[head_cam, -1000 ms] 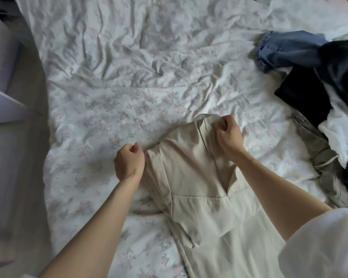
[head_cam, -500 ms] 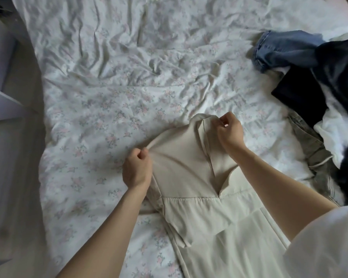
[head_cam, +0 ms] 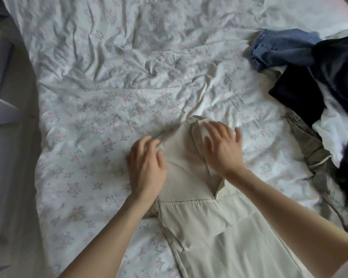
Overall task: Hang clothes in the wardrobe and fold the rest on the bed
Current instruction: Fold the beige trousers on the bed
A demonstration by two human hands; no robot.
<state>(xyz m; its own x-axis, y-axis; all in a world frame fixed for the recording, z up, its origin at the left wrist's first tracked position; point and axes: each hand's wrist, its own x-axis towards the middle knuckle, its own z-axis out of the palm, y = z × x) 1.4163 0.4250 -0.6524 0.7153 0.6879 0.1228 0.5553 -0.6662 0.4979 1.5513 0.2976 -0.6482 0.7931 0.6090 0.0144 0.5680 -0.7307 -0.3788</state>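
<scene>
The beige dress [head_cam: 191, 165] lies flat on the bed [head_cam: 109, 81] before me. My left hand [head_cam: 147, 169] and right hand [head_cam: 222, 149] press it open-fingered, no grip taken. I judge I'm smoothing mid-fold; next, fold it over. Beyond, the unfolded pile [head_cam: 319, 81] waits.

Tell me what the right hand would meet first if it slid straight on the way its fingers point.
The right hand lies flat on the beige garment, fingers pointing up the bed. Going on, it would probably slide off the garment's folded top edge onto the bare floral sheet; nothing else seems to lie in that line.
</scene>
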